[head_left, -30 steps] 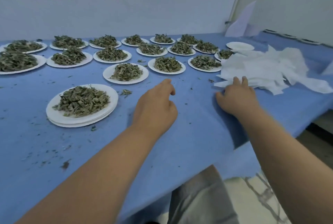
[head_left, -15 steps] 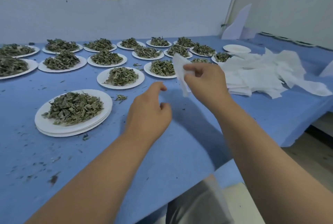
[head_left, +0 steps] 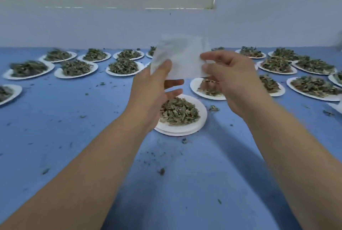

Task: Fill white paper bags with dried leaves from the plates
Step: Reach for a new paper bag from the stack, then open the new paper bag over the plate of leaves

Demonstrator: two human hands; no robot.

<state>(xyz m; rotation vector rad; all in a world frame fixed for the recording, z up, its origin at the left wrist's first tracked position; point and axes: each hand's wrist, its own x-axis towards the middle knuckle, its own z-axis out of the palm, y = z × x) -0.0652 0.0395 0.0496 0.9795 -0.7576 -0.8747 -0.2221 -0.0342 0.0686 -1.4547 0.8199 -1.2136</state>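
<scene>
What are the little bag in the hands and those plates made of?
The bag looks like thin matte white paper: it is creased, and slightly see-through, perhaps filter paper. The plates are white, matte, thin-rimmed and stacked, likely paper or foam; I cannot tell which.

About eighteen leaf plates point(head_left: 203, 113), one paper bag point(head_left: 183, 59)

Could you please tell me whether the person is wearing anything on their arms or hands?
The left hand and right hand are bare: no gloves, and no ring, watch or bracelet is visible. No sleeves show on either arm as far as the frame's lower edge.
</scene>
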